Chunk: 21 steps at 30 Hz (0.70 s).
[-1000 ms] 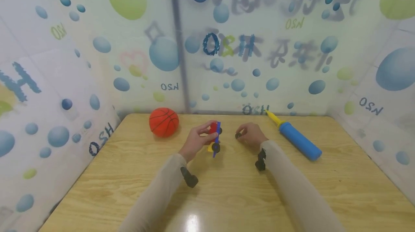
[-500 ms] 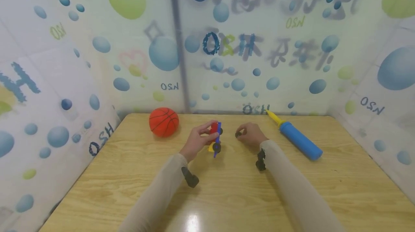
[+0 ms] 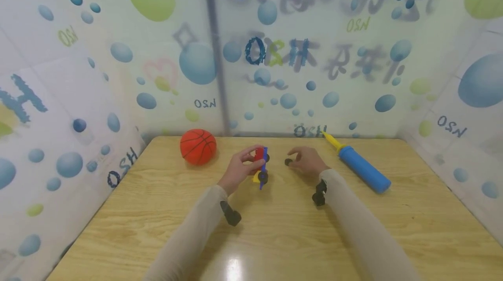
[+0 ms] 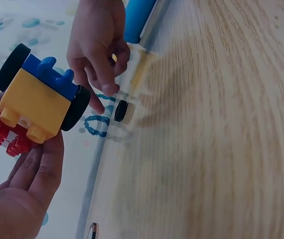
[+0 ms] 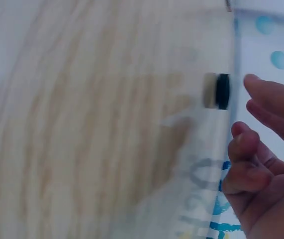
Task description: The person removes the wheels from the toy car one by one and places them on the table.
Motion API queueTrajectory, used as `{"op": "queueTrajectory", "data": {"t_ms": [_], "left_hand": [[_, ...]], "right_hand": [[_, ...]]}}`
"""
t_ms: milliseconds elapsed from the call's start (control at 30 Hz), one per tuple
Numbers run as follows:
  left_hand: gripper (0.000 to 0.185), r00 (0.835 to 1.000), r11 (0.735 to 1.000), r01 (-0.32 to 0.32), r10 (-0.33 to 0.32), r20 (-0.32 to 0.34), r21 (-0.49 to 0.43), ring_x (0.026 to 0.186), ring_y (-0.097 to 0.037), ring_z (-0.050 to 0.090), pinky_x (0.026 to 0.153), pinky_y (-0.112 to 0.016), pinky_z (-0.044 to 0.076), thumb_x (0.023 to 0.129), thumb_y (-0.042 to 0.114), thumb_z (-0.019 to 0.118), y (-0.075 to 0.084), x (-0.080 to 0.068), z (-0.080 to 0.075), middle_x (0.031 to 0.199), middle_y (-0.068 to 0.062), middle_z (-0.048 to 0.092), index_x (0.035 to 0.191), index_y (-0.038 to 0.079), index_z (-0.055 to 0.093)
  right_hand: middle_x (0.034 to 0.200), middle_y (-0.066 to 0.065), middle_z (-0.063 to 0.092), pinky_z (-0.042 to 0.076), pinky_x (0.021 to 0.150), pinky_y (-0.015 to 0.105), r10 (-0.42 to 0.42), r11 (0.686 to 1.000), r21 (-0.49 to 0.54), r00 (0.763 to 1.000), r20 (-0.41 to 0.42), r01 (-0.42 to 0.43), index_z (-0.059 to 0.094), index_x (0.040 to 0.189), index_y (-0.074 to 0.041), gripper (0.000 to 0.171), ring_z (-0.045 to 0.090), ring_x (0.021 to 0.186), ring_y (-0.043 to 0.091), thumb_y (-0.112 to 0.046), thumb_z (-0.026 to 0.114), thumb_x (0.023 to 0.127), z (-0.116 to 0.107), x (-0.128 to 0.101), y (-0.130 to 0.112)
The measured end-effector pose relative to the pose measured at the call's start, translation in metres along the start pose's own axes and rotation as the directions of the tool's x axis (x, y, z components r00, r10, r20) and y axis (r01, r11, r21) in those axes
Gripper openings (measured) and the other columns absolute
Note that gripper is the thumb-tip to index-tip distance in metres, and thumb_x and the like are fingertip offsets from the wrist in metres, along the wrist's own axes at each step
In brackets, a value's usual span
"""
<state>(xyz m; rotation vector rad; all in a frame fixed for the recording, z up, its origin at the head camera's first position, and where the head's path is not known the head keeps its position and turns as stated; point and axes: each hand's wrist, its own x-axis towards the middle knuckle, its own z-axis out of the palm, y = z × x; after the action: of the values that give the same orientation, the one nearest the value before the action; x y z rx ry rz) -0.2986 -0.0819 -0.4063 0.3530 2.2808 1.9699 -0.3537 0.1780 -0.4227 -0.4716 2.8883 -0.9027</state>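
Observation:
My left hand (image 3: 244, 166) grips a small toy car (image 3: 260, 165) built of red, yellow and blue blocks with black wheels, tipped on its side just above the table. In the left wrist view the car (image 4: 32, 107) lies between the thumb and fingers of that hand (image 4: 25, 194). A loose small black wheel (image 3: 288, 162) stands on edge on the table to the right of the car. My right hand (image 3: 304, 159) hovers beside it with fingers loosely spread. The right wrist view shows the wheel (image 5: 217, 91) a little apart from the fingertips (image 5: 253, 82).
An orange toy basketball (image 3: 198, 146) sits at the back left of the wooden table (image 3: 275, 237). A blue hand pump (image 3: 363, 168) with a yellow nozzle lies at the back right. Patterned walls close in the table on three sides.
The right hand's fingers have opened off the small black wheel, which now stands alone on the table. The left hand keeps the car in the same place.

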Motion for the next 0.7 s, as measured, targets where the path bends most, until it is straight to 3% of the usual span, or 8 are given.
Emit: {"op": "queueTrajectory", "data": {"t_ms": [233,500,700], "left_hand": [[0.047,1.000,1.000,0.009,-0.009,-0.009,-0.023,0.081,-0.012,0.068,0.083,-0.034,0.062,0.093,0.018,0.072,-0.002,0.001,0.001,0.098,-0.007,0.065,0.138,0.023,0.059],[0.044,1.000,1.000,0.008,-0.009,-0.016,-0.030,0.083,-0.013,0.068,0.080,-0.033,0.063,0.094,0.018,0.072,-0.002,0.000,0.002,0.097,-0.006,0.062,0.136,0.023,0.059],[0.044,1.000,0.996,-0.002,0.003,0.009,-0.093,0.092,-0.023,0.077,0.085,-0.036,0.062,0.095,0.014,0.069,-0.004,0.000,0.001,0.101,-0.007,0.058,0.137,0.019,0.056]], "right_hand": [[0.109,0.022,0.070,0.056,0.066,0.030,-0.021,0.996,0.088,1.000,-0.004,0.021,0.064,0.129,-0.004,0.038,0.069,0.071,0.019,-0.025,0.066,0.096,-0.011,-0.011,-0.009],[0.107,0.020,0.070,0.056,0.063,0.030,-0.060,0.974,0.220,0.998,-0.013,0.061,0.063,0.128,-0.001,0.038,0.069,0.078,0.029,-0.021,0.067,0.096,-0.009,-0.023,-0.022],[0.104,0.022,0.069,0.058,0.069,0.044,-0.120,0.936,0.334,0.993,0.003,0.112,0.065,0.127,-0.004,0.033,0.067,0.079,0.040,-0.018,0.065,0.097,-0.006,-0.036,-0.039]]}}
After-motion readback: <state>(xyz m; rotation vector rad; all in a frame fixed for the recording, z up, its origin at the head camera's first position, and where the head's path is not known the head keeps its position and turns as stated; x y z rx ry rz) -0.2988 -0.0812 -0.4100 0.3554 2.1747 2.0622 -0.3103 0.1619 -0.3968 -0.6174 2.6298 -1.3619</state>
